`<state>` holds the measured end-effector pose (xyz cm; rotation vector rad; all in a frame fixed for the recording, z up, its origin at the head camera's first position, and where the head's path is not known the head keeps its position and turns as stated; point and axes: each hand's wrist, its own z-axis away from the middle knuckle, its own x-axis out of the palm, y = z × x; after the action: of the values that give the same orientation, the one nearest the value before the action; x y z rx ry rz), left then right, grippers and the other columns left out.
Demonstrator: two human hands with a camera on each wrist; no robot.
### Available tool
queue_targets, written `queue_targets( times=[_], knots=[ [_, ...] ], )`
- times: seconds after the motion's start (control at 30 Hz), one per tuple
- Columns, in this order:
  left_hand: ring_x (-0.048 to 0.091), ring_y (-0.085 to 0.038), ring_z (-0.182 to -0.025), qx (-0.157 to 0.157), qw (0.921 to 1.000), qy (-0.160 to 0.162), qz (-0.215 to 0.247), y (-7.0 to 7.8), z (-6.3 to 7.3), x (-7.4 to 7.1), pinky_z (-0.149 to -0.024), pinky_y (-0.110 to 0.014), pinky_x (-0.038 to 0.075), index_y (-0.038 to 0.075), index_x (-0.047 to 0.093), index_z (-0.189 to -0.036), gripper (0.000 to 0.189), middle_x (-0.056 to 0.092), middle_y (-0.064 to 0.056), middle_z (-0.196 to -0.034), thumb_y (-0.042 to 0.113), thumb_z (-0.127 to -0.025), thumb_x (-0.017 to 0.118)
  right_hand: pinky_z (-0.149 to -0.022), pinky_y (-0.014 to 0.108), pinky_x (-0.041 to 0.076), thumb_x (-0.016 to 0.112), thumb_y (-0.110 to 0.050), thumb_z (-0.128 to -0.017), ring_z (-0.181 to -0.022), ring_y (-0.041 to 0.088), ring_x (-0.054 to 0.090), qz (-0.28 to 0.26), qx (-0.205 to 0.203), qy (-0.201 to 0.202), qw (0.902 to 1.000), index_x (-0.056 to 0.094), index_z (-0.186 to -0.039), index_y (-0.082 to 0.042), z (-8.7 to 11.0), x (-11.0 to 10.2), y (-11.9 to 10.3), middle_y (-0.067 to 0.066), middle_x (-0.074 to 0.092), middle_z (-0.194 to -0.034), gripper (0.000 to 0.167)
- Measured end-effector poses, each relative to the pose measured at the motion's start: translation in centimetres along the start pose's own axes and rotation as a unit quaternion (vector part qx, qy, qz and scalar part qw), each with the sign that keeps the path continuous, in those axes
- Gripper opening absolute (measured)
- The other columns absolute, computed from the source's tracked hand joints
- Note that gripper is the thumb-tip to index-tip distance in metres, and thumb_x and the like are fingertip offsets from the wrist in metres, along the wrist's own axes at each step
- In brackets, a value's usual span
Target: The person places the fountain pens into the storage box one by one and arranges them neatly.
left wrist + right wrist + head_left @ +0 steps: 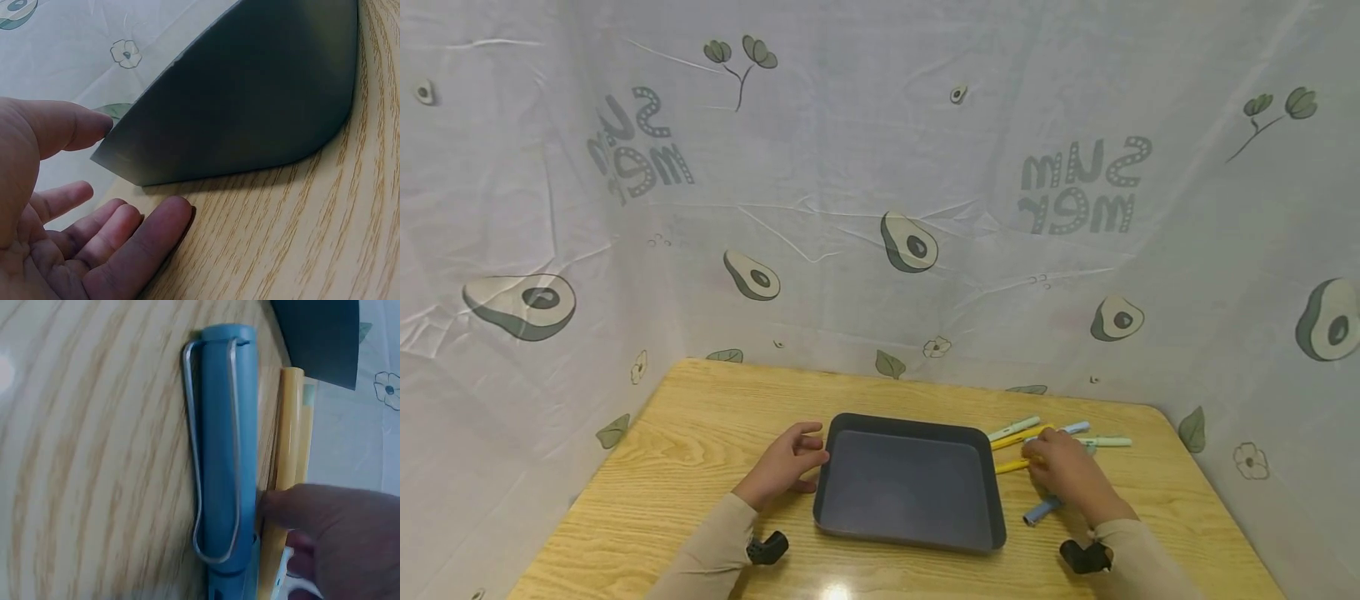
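A dark grey rectangular tray lies on the wooden table. At its left side is my left hand, fingers loosely bent; in the left wrist view the thumb touches the tray's rim while the other fingers stay apart from it. My right hand is over a group of pens right of the tray. Its thumb and fingers pinch a yellow pen, with the fingertips partly hidden. Close beside that lies a blue pen with a wire clip, on the table.
Around the right hand lie a second yellow pen, a pale green pen, another pale green pen and a light blue pen. Behind the table hangs a white printed curtain.
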<state>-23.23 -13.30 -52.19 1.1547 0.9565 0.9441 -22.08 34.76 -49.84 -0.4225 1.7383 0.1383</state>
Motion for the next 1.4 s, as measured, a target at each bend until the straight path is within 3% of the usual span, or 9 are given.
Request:
queue_targets(
  times=[0.1,0.2,0.33,0.47,0.57,0.7,0.9,1.17,1.4],
  knots=[
    [0.064,-0.031,-0.115,0.0,1.0,0.003,-0.003,-0.1,-0.1,0.0,-0.071,-0.047,0.063,-0.001,0.041,-0.153,0.063,0.053,-0.027,-0.138,0.015,-0.1,0.069,-0.06,0.04,0.047,0.067,-0.013,-0.095,-0.069,0.021,0.053,-0.024,0.102,-0.02,0.9943,0.07,-0.097,-0.002,0.0,-0.5,-0.2,0.007,0.06,-0.084,0.012],
    [0.064,-0.032,-0.115,-0.002,1.0,0.007,-0.005,-0.1,-0.1,0.1,-0.071,-0.047,0.062,-0.001,0.042,-0.153,0.062,0.054,-0.027,-0.138,0.015,-0.1,0.069,-0.05,0.035,0.039,0.061,-0.024,-0.099,-0.057,0.021,0.047,-0.033,0.197,-0.056,0.9782,0.065,-0.081,-0.004,0.0,-1.0,-0.4,0.007,0.056,-0.069,0.028],
    [0.065,-0.033,-0.114,-0.001,0.9999,0.012,-0.006,-0.2,-0.1,0.1,-0.07,-0.048,0.062,-0.001,0.043,-0.152,0.061,0.055,-0.028,-0.138,0.014,-0.1,0.07,-0.049,0.032,0.037,0.059,-0.042,-0.102,-0.055,0.02,0.049,-0.056,0.264,-0.106,0.9572,0.064,-0.073,-0.007,-0.1,-1.3,-0.8,0.005,0.054,-0.063,0.046],
    [0.065,-0.033,-0.114,0.0,0.9999,0.011,-0.005,-0.1,-0.1,0.0,-0.071,-0.048,0.062,-0.001,0.043,-0.151,0.06,0.055,-0.028,-0.138,0.014,-0.1,0.069,-0.054,0.034,0.038,0.054,-0.058,-0.1,-0.065,0.023,0.054,-0.096,0.31,-0.121,0.9381,0.066,-0.089,-0.002,-0.4,-1.6,-1.1,0.008,0.058,-0.073,0.059],
    [0.065,-0.032,-0.113,-0.002,0.9999,0.012,-0.004,0.0,-0.2,0.0,-0.07,-0.047,0.062,-0.001,0.044,-0.151,0.059,0.055,-0.027,-0.138,0.013,-0.1,0.069,-0.055,0.035,0.038,0.053,-0.062,-0.098,-0.068,0.024,0.055,-0.106,0.324,-0.122,0.9321,0.067,-0.094,0.002,-0.6,-1.6,-1.2,0.011,0.06,-0.077,0.066],
    [0.065,-0.031,-0.113,-0.004,0.9999,0.013,-0.002,0.0,-0.2,0.0,-0.07,-0.047,0.062,-0.002,0.044,-0.151,0.06,0.055,-0.027,-0.137,0.012,-0.099,0.07,-0.054,0.035,0.04,0.056,-0.055,-0.099,-0.068,0.025,0.055,-0.11,0.331,-0.117,0.9297,0.067,-0.096,0.005,-0.8,-1.4,-1.2,0.012,0.061,-0.079,0.061],
    [0.065,-0.031,-0.113,-0.005,0.9999,0.015,-0.005,0.0,-0.2,0.0,-0.072,-0.047,0.062,-0.001,0.043,-0.151,0.061,0.055,-0.027,-0.137,0.013,-0.098,0.071,-0.055,0.034,0.037,0.058,-0.044,-0.098,-0.064,0.023,0.048,-0.134,0.335,-0.122,0.9247,0.058,-0.074,-0.006,-0.9,-1.3,-1.6,0.008,0.05,-0.07,0.044],
    [0.066,-0.029,-0.109,-0.006,0.9999,0.01,-0.004,-0.1,-0.2,0.2,-0.073,-0.046,0.062,-0.002,0.043,-0.151,0.06,0.056,-0.026,-0.135,0.012,-0.099,0.069,-0.053,0.032,0.033,0.062,-0.037,-0.093,-0.057,0.018,0.041,-0.158,0.317,-0.124,0.9268,0.051,-0.064,-0.012,-0.8,-1.4,-2.4,0.001,0.043,-0.061,0.04],
    [0.066,-0.028,-0.109,-0.003,1.0,0.001,0.002,-0.2,-0.1,0.1,-0.074,-0.047,0.062,-0.002,0.041,-0.152,0.061,0.055,-0.027,-0.136,0.012,-0.1,0.069,-0.05,0.03,0.036,0.067,-0.028,-0.09,-0.051,0.017,0.045,-0.174,0.298,-0.13,0.9296,0.058,-0.057,-0.011,-0.8,-1.4,-2.7,0.0,0.049,-0.054,0.037]
  ],
)
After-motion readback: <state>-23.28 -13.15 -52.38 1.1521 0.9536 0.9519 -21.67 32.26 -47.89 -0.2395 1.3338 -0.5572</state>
